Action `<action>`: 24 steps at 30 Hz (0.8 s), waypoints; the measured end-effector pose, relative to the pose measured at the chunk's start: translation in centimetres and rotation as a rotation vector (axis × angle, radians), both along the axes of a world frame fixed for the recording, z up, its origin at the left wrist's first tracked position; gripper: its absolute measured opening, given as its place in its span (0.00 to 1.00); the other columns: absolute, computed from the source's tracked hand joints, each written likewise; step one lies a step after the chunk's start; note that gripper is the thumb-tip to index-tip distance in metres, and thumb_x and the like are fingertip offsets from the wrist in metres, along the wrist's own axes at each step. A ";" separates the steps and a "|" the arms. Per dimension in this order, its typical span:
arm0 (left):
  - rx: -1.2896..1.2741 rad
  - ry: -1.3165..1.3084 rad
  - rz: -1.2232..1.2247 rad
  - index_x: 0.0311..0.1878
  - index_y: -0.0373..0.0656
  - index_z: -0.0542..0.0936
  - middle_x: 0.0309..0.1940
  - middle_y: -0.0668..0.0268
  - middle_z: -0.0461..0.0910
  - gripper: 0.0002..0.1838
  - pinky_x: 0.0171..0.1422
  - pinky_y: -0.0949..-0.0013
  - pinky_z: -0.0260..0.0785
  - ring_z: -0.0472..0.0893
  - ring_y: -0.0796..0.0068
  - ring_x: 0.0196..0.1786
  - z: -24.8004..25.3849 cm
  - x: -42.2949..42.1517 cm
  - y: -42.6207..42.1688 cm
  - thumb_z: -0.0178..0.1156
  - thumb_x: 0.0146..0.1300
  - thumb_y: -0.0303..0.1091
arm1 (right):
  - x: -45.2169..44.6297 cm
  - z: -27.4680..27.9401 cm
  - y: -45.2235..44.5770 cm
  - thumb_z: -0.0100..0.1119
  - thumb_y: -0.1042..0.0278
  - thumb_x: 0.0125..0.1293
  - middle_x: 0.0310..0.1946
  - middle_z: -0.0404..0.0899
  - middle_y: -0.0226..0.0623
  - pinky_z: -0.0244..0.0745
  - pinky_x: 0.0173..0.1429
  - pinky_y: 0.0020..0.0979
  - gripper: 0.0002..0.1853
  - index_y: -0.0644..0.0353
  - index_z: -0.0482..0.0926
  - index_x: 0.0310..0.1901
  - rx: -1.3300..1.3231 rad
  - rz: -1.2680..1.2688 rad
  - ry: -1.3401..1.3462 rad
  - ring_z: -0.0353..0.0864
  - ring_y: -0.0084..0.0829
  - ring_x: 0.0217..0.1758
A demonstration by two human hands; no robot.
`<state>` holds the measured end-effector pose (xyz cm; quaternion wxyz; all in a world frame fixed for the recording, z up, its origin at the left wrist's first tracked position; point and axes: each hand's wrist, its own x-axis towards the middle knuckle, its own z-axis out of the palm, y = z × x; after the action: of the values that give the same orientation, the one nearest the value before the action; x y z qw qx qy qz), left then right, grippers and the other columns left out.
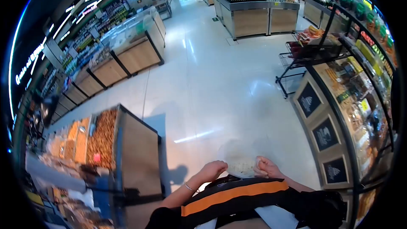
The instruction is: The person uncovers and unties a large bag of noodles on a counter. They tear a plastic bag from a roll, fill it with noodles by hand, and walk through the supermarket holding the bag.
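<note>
A clear, thin plastic bag [241,167] is stretched between my two hands in front of my body, low in the view. My left hand [214,170] has its fingers closed on the bag's left edge, with a thin bracelet at the wrist. On the other side my right hand [268,167] pinches the bag's right edge. Just below the hands lies the black cloth with an orange stripe [233,195] across my front.
Bins of brown nuts [103,138] stand at the left on a wooden counter [137,157]. A shelf of packaged food [360,106] runs along the right, beside a black cart [296,55]. Produce stands [250,23] rise ahead, beyond the shiny floor [216,89].
</note>
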<state>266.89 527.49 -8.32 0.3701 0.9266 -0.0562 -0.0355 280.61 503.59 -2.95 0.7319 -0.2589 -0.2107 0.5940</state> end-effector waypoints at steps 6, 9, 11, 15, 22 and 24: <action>-0.186 -0.292 0.433 0.41 0.41 0.77 0.42 0.55 0.79 0.11 0.50 0.63 0.70 0.78 0.56 0.46 6.4 14.4 14.8 0.53 0.57 0.19 | 15.1 4.8 16.8 0.45 0.64 0.71 0.19 0.60 0.24 0.57 0.28 0.20 0.08 0.59 0.66 0.35 -0.037 -0.012 0.014 0.56 0.15 0.20; -0.156 -0.353 0.598 0.43 0.40 0.77 0.43 0.55 0.78 0.12 0.52 0.63 0.70 0.77 0.56 0.48 7.7 19.4 21.4 0.54 0.55 0.19 | 22.1 7.8 26.4 0.45 0.64 0.72 0.18 0.60 0.24 0.56 0.26 0.20 0.09 0.58 0.65 0.35 -0.274 -0.076 -0.082 0.55 0.15 0.18; -0.200 -0.326 0.691 0.46 0.39 0.77 0.43 0.54 0.78 0.14 0.53 0.63 0.69 0.78 0.56 0.48 5.7 21.6 25.9 0.56 0.55 0.21 | 26.6 7.3 32.8 0.44 0.63 0.72 0.17 0.60 0.25 0.54 0.24 0.19 0.09 0.57 0.63 0.35 -0.118 0.065 0.184 0.56 0.16 0.16; -0.363 -0.149 0.729 0.49 0.39 0.76 0.43 0.54 0.78 0.15 0.57 0.64 0.67 0.78 0.61 0.50 1.1 26.2 34.4 0.56 0.58 0.21 | 34.8 4.0 44.5 0.42 0.63 0.73 0.16 0.59 0.25 0.54 0.23 0.19 0.09 0.56 0.63 0.34 0.080 0.192 0.275 0.58 0.16 0.15; -0.400 -0.332 0.598 0.46 0.41 0.80 0.39 0.55 0.80 0.13 0.54 0.67 0.69 0.79 0.63 0.47 -0.2 44.9 57.5 0.57 0.58 0.22 | 51.3 5.3 61.2 0.46 0.57 0.71 0.20 0.61 0.22 0.61 0.27 0.20 0.14 0.54 0.63 0.28 -0.260 0.054 -0.473 0.60 0.14 0.22; -0.240 -0.260 0.522 0.47 0.44 0.79 0.38 0.55 0.81 0.15 0.51 0.64 0.72 0.81 0.60 0.44 3.3 51.2 62.9 0.50 0.61 0.18 | 56.0 5.4 63.8 0.47 0.59 0.70 0.22 0.64 0.23 0.63 0.28 0.20 0.13 0.55 0.65 0.30 -0.319 -0.032 -0.302 0.63 0.15 0.23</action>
<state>318.04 590.43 -4.98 0.4631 0.8563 0.1329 0.1862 336.62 567.36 2.44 0.6512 -0.4607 -0.2170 0.5627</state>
